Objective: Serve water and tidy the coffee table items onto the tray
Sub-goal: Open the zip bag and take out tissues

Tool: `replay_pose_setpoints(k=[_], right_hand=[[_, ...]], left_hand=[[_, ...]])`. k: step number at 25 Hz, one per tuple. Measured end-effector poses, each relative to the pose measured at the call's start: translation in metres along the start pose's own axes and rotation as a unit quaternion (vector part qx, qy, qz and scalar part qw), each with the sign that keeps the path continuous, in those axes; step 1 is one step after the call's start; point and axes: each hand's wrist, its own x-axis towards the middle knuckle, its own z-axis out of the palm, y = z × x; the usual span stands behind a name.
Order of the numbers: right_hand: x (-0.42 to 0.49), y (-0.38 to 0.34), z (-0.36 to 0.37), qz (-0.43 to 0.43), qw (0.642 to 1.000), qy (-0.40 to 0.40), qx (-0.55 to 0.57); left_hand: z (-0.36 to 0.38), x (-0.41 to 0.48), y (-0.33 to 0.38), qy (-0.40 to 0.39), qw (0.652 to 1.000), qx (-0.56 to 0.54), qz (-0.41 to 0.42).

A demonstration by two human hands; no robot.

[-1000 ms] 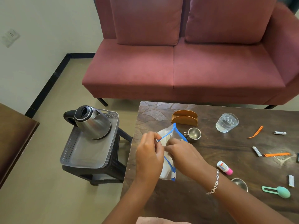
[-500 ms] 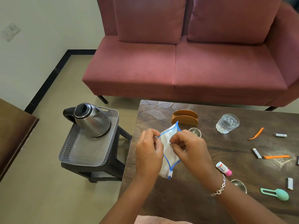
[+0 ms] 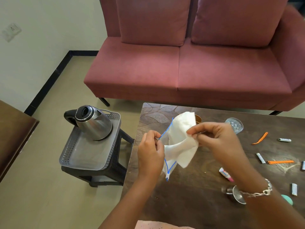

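Observation:
Above the dark coffee table (image 3: 189, 195), my left hand (image 3: 151, 154) pinches the blue-edged rim of a clear zip bag (image 3: 168, 169). My right hand (image 3: 216, 138) pinches a white tissue (image 3: 181, 141) that sticks halfway out of the bag's mouth. A steel kettle (image 3: 92, 123) stands on the grey perforated tray (image 3: 85, 156), which rests on a black stool to the table's left. A glass of water (image 3: 235, 124) stands at the table's far side, behind my right hand.
Scattered on the table's right are orange strips (image 3: 260, 138), small batteries (image 3: 284, 140), a pink-capped tube (image 3: 225, 174), a steel cup (image 3: 234, 194) and a teal item (image 3: 287, 199). A brown holder (image 3: 198, 119) peeks out behind the tissue. The red sofa (image 3: 181, 68) stands beyond.
My right hand has drawn the white tissue up and to the right, out of the bag's mouth, while my left hand keeps hold of the bag's rim.

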Motion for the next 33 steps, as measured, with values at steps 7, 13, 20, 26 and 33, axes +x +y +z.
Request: replay_pose_setpoints(k=[7, 13, 20, 26, 33], right_hand=[[0.003, -0.018, -0.053, -0.050, 0.990, 0.071, 0.107], [0.011, -0.005, -0.077, -0.099, 0.985, 0.144, -0.002], [0.000, 0.014, -0.005, -0.058, 0.949, -0.034, -0.309], [-0.022, 0.048, 0.048, -0.076, 0.842, -0.142, -0.514], [-0.017, 0.083, 0.049, -0.102, 0.855, -0.231, -0.453]], left_hand=[[-0.004, 0.005, -0.007, -0.003, 1.000, 0.025, -0.005], [-0.014, 0.010, -0.012, -0.007, 0.999, 0.004, -0.045], [-0.011, 0.005, -0.004, -0.035, 0.974, -0.164, -0.151], [-0.002, -0.005, -0.009, -0.038, 0.948, -0.233, -0.213], [-0.036, 0.002, -0.073, -0.222, 0.953, 0.202, 0.026]])
